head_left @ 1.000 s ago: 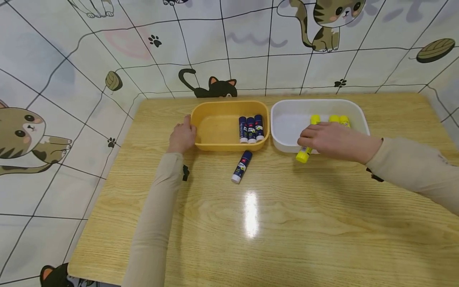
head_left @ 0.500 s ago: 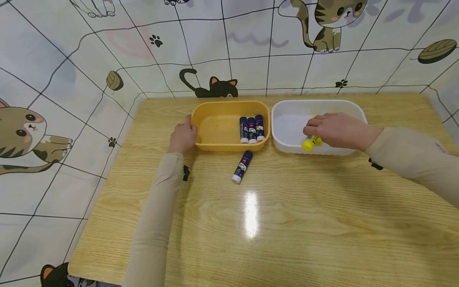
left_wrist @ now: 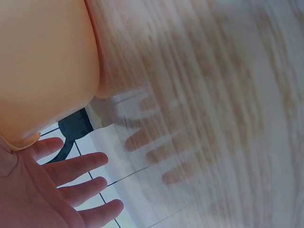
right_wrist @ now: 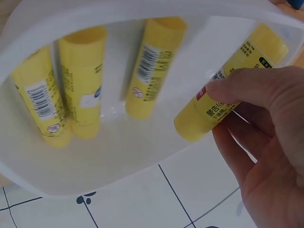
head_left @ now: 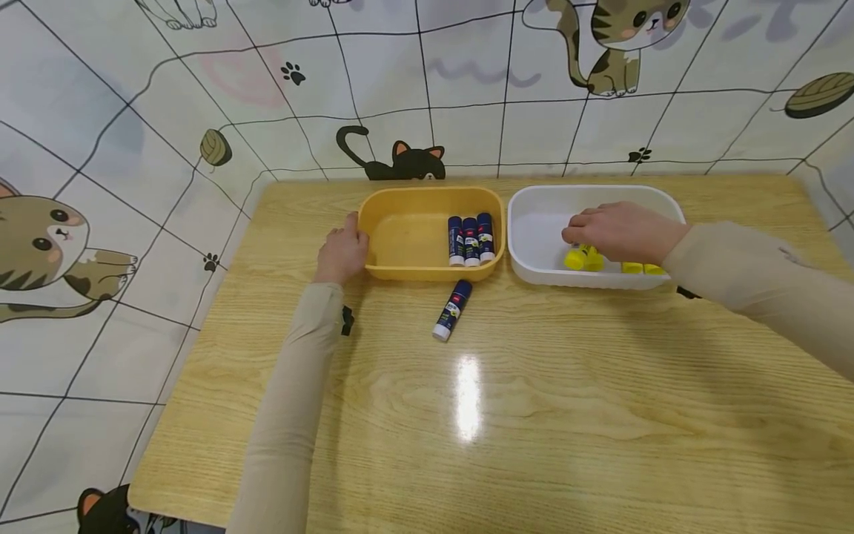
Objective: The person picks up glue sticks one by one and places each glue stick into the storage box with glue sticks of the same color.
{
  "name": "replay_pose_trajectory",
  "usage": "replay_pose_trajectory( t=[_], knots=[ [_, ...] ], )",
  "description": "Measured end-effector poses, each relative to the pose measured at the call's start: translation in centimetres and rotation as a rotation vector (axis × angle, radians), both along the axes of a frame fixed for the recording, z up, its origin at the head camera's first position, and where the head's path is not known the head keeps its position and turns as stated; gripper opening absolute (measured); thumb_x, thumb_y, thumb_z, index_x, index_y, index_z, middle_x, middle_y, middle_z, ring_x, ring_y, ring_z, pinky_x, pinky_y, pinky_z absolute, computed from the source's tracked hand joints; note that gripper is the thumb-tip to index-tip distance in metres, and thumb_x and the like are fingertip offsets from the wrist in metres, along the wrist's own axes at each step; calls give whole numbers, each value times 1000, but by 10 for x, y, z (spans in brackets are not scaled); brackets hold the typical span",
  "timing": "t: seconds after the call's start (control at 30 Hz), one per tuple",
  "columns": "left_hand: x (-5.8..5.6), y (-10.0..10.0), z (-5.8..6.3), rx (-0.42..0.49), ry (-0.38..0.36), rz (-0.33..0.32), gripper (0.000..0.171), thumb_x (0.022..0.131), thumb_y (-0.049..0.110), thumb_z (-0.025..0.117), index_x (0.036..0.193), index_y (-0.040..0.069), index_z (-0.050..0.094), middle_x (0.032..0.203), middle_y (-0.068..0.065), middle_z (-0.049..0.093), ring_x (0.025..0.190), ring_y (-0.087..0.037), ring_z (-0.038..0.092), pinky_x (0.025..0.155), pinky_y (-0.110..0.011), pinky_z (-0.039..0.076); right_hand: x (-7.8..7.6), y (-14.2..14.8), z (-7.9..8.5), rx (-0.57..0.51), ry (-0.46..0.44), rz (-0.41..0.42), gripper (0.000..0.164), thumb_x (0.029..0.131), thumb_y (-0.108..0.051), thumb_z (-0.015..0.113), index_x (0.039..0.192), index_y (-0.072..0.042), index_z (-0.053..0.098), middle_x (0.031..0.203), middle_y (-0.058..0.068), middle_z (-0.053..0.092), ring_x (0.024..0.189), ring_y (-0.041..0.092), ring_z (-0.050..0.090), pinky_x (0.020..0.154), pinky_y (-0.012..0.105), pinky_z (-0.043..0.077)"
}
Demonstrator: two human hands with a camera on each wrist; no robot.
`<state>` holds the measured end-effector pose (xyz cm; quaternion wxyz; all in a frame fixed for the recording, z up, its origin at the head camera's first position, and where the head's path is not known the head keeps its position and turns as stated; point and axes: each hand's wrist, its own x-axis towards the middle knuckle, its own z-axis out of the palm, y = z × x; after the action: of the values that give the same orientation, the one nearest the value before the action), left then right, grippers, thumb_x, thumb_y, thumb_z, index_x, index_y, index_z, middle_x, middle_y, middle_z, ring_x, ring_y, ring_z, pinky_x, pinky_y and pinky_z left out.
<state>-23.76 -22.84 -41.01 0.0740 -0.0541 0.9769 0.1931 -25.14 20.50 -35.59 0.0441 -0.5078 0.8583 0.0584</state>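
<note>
My right hand (head_left: 623,228) is over the white plastic box (head_left: 534,272). In the right wrist view, its thumb and fingers pinch a yellow glue stick (right_wrist: 194,124), held tilted inside the box wall. Three more yellow glue sticks (right_wrist: 152,71) lie beside it in the box, partly hidden by the hand in the head view. My left hand (head_left: 342,251) touches the left end of the orange plastic box (head_left: 414,273). In the left wrist view its fingers (left_wrist: 83,168) are stretched out straight and spread, at the box's outer side.
Three dark blue glue sticks (head_left: 471,241) lie side by side at the orange box's right end. Another blue glue stick (head_left: 452,310) lies on the wooden table (head_left: 534,415) in front of that box. A cat-patterned wall (head_left: 467,74) rises behind the table's back edge.
My right hand has moved the pinched yellow glue stick from over the white box's front rim back into the box, beside another yellow one. The left hand stays at the orange box.
</note>
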Motion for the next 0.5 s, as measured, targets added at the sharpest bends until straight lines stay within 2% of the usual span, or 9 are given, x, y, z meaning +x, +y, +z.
replay_pose_trajectory(
  t=[0.3,0.5],
  knots=[
    [-5,-2,-8,1,12,-12,53,101,27,22,151,10,21,141,-28,43,136,-45,29,105,-58,30,-21,3,-19,82,-12,82,29,74,12,74,90,-8,59,82,4,57,74,22,53,69,41,51],
    [-5,-4,-8,-1,21,-4,53,102,28,22,151,10,21,141,-28,44,135,-45,30,104,-58,31,-28,1,-22,126,-2,110,30,72,8,78,92,-6,60,86,8,59,78,25,54,75,43,52]
  ],
)
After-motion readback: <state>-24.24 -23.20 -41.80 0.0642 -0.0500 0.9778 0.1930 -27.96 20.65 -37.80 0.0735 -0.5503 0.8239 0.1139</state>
